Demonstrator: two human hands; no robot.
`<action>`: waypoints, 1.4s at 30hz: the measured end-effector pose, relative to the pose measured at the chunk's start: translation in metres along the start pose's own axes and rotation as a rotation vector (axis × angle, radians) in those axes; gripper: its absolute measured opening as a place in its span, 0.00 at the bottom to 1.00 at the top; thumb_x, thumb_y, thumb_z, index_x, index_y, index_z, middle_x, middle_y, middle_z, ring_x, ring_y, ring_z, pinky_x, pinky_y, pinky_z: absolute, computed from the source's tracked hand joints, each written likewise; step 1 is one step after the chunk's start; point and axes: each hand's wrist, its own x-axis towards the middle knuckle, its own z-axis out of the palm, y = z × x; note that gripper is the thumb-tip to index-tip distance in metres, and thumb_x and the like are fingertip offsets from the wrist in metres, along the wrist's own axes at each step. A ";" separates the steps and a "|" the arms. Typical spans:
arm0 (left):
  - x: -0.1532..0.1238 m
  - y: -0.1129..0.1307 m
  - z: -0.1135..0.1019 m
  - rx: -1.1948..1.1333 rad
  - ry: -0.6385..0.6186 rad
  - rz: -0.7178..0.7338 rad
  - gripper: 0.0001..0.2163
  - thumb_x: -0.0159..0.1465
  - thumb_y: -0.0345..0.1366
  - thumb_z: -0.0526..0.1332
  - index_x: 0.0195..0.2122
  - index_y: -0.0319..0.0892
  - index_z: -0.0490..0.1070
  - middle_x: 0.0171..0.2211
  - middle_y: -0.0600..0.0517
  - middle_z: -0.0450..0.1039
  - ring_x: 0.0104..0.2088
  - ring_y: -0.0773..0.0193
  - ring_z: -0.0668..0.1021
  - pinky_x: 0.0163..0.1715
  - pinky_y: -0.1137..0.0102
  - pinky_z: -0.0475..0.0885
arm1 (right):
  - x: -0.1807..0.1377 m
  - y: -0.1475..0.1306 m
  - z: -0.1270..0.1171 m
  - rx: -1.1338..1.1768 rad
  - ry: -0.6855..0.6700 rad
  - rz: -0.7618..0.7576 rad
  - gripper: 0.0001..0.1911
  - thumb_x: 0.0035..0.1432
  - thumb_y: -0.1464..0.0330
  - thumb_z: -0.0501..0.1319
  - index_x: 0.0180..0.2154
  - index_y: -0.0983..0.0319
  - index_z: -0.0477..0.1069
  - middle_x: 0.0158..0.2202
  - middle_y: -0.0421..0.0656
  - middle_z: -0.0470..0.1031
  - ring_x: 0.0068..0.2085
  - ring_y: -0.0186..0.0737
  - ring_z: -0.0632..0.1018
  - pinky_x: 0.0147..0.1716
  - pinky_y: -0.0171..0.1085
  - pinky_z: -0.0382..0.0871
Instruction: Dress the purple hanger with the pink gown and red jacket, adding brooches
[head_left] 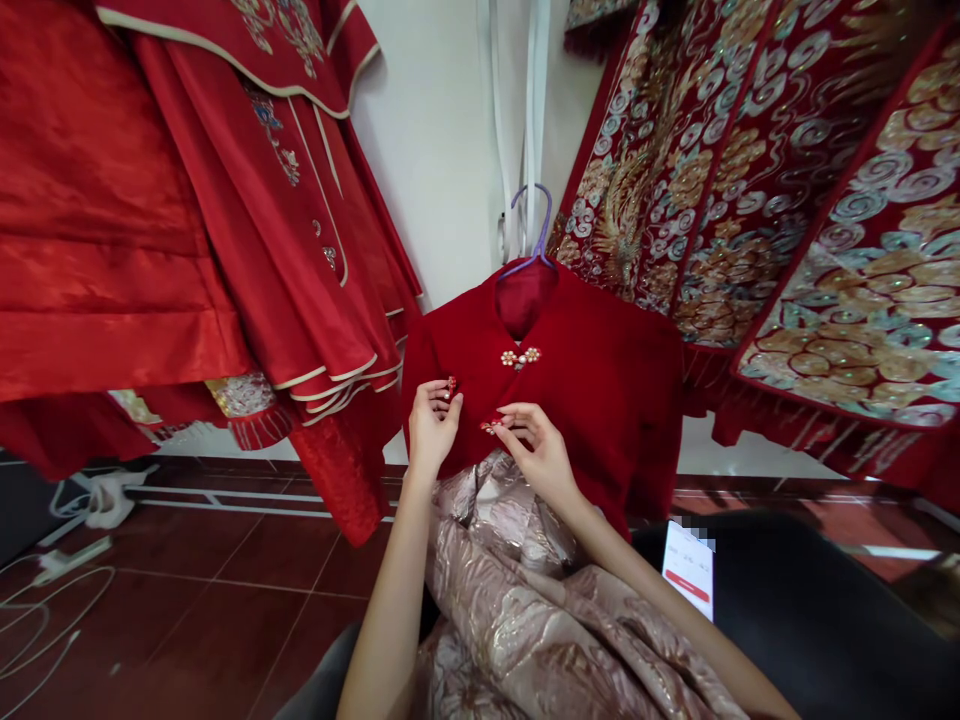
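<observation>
A dark red velvet jacket (600, 380) hangs on a purple hanger (534, 232) in front of me. A pearl and gold clasp (520, 356) at its collar is fastened. My left hand (430, 425) pinches the left front edge with a small pearl button (450, 388) at my fingertips. My right hand (536, 450) pinches the right front edge at a small fastening (491, 427). The two edges are apart. A pink-gold brocade lining or skirt (525, 600) spills out below the jacket.
Red embroidered robes (247, 220) hang at the left, heavily embroidered red and gold garments (787, 200) at the right. A white tag (688, 568) lies on a black surface (825, 620). White cables and a power strip (75, 555) lie on the red tile floor.
</observation>
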 end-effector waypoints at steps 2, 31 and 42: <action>0.001 -0.001 0.000 -0.033 -0.018 0.009 0.14 0.55 0.36 0.67 0.42 0.42 0.68 0.34 0.51 0.71 0.32 0.68 0.75 0.35 0.73 0.71 | 0.000 0.000 0.000 0.008 0.002 0.004 0.11 0.56 0.64 0.63 0.42 0.59 0.70 0.37 0.42 0.73 0.40 0.37 0.77 0.41 0.37 0.74; 0.014 0.000 -0.002 -0.286 -0.075 -0.239 0.12 0.54 0.43 0.66 0.33 0.38 0.77 0.35 0.47 0.79 0.31 0.65 0.78 0.37 0.68 0.74 | 0.041 -0.007 0.021 -0.135 -0.004 -0.101 0.10 0.59 0.66 0.60 0.39 0.57 0.79 0.40 0.44 0.77 0.40 0.38 0.79 0.43 0.38 0.77; 0.012 0.020 -0.011 -0.398 -0.024 -0.277 0.11 0.54 0.41 0.66 0.32 0.37 0.78 0.35 0.46 0.80 0.33 0.63 0.79 0.41 0.65 0.74 | 0.030 -0.046 0.029 -0.125 -0.033 -0.155 0.10 0.60 0.68 0.59 0.41 0.57 0.78 0.42 0.43 0.76 0.41 0.37 0.79 0.44 0.37 0.77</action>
